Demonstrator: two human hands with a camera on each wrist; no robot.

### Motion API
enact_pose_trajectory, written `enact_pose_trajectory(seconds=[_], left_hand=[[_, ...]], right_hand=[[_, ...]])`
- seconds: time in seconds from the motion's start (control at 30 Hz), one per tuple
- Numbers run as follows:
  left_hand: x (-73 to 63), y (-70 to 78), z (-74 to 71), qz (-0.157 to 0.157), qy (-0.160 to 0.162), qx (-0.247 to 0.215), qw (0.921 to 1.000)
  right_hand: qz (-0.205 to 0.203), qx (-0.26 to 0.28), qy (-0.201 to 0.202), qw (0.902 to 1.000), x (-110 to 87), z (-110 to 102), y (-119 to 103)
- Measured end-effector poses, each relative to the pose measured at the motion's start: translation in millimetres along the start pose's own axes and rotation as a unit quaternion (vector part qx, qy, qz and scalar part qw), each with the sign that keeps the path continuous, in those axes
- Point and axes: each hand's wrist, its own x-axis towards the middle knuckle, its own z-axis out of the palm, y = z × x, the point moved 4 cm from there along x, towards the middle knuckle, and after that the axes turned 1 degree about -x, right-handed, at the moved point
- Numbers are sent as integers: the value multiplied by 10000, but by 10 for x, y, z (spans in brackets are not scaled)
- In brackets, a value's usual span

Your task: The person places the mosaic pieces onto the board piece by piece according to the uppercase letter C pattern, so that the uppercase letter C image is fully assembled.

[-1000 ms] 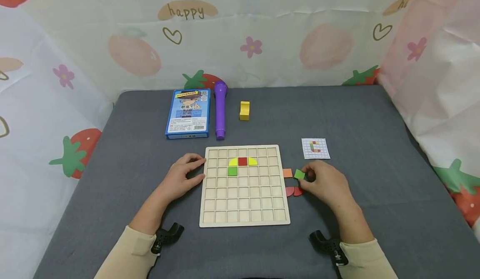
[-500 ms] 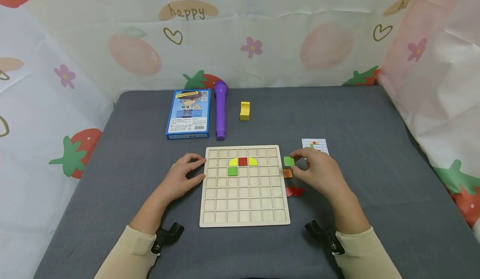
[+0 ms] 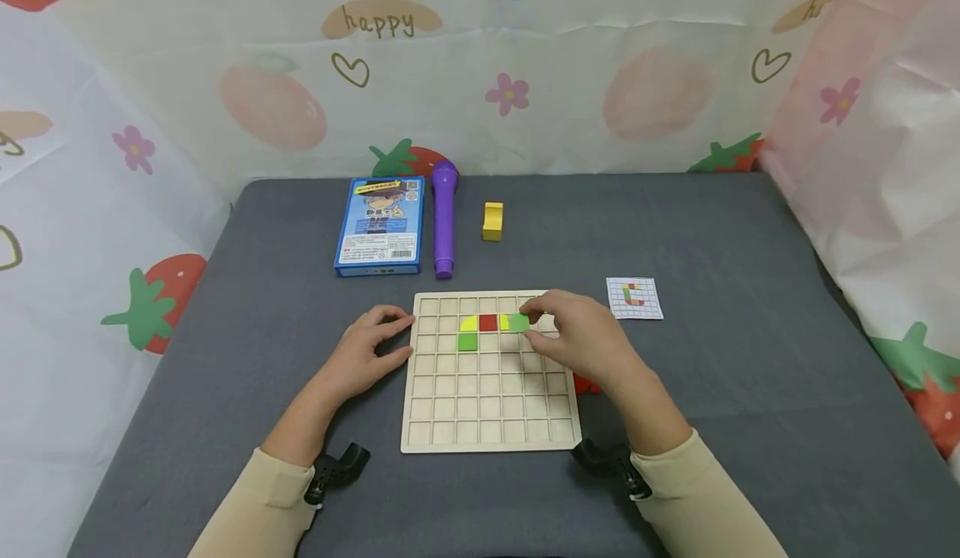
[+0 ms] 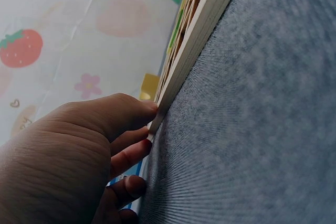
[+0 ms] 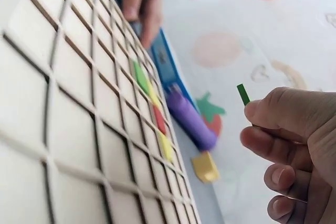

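Observation:
A wooden grid board (image 3: 446, 412) lies on the grey cloth. My left hand (image 3: 365, 350) rests at its left edge, thumb and fingertips touching the rim (image 4: 189, 51). My right hand (image 3: 585, 335) pinches a green square tile (image 3: 518, 322) between thumb and forefinger, held above the board's upper right part; the right wrist view shows this tile (image 5: 243, 94) edge-on. In the grid sit a yellow rounded tile (image 3: 468, 324), a red square tile (image 3: 488, 322), a second yellow tile (image 3: 504, 322) partly covered by the held one, and another green square (image 3: 467, 342).
Red pieces (image 3: 587, 385) show at the board's right edge, partly hidden by the right arm. A pattern card (image 3: 634, 298) lies beyond the right hand. Farther back are a blue box (image 3: 380, 226), a purple microphone (image 3: 444, 221) and a yellow block (image 3: 492, 221).
My right hand has carried the green square tile leftward from beside the board to above it, uncovering the pattern card. My left hand stays at the board's edge.

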Motion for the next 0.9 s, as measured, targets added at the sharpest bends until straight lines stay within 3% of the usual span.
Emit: enact_pose_trajectory(seconds=[0.2, 0.5, 0.67, 0.9], left_hand=[[4, -4, 5, -28, -27, 6, 10000], [4, 0, -5, -28, -33, 10, 10000], [3, 2, -3, -81, -45, 24, 10000], [-1, -4, 2, -104, -35, 22, 9999]], right_hand=[[-361, -202, -236, 9989, 103, 268, -203], [-346, -361, -778, 9957, 160, 628, -331], [-162, -438, -1017, 9937, 158, 727, -333], [-104, -485, -932, 9944, 138, 782, -305]])
